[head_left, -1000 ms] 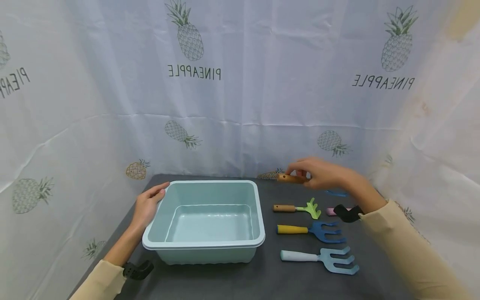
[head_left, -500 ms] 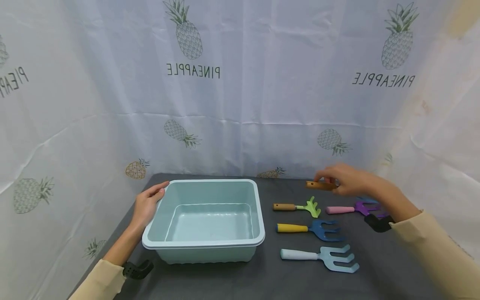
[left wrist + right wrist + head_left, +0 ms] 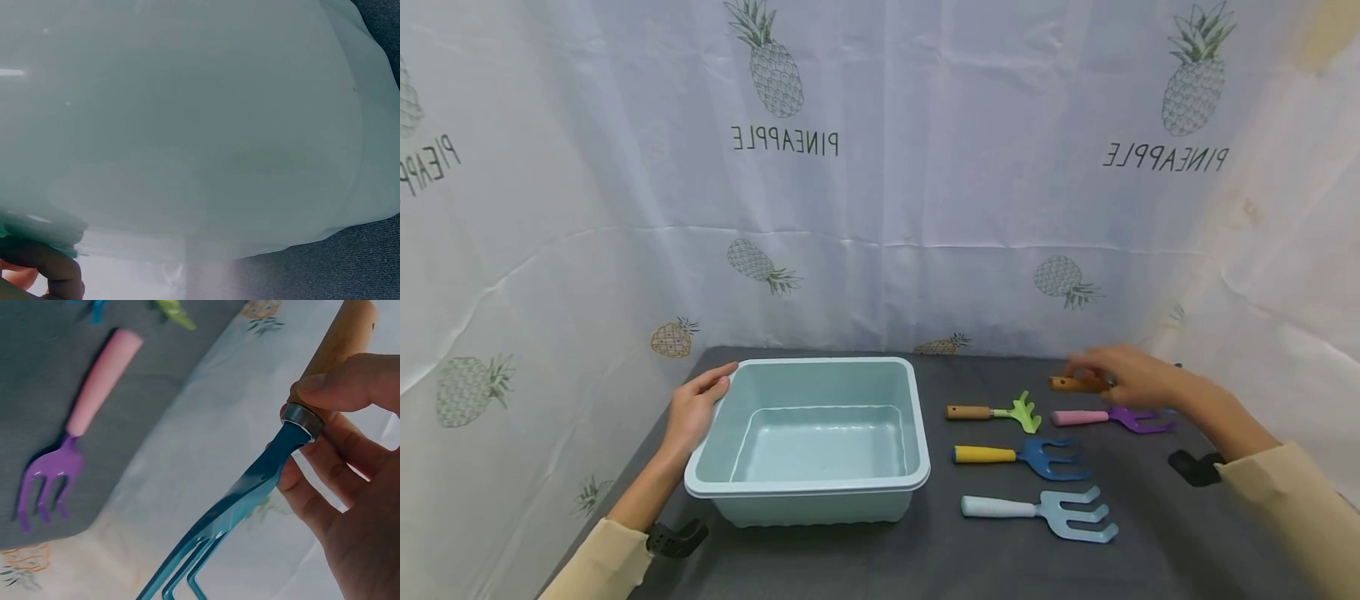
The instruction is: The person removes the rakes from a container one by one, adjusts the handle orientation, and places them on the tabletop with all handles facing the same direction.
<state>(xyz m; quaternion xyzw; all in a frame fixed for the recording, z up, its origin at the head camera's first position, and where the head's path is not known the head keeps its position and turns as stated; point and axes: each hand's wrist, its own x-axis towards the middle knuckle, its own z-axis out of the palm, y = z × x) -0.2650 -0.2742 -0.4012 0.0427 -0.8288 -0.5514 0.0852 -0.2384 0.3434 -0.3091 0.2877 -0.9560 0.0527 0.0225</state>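
Note:
My right hand (image 3: 1138, 377) grips a hand fork by its wooden handle (image 3: 1078, 384) above the table at the back right. In the right wrist view, the thumb and fingers pinch this hand fork (image 3: 250, 478) near the metal collar; its blue tines point down and away. A purple hand fork with a pink handle (image 3: 1078, 418) lies just below it on the table. My left hand (image 3: 691, 412) holds the left rim of a pale blue-green plastic basin (image 3: 808, 487). In the left wrist view, curled fingers (image 3: 47, 265) show beside the basin wall (image 3: 206, 125).
Right of the basin lie a small green rake with a wooden handle (image 3: 970, 412), a blue fork with a yellow handle (image 3: 985, 455) and a pale blue fork (image 3: 1000, 507). A pineapple-print curtain (image 3: 880, 167) surrounds the dark grey table (image 3: 925, 567).
My right hand has carried the wooden-handled hand fork rightward and lower, uncovering the pink-handled fork. The left hand stays on the basin rim.

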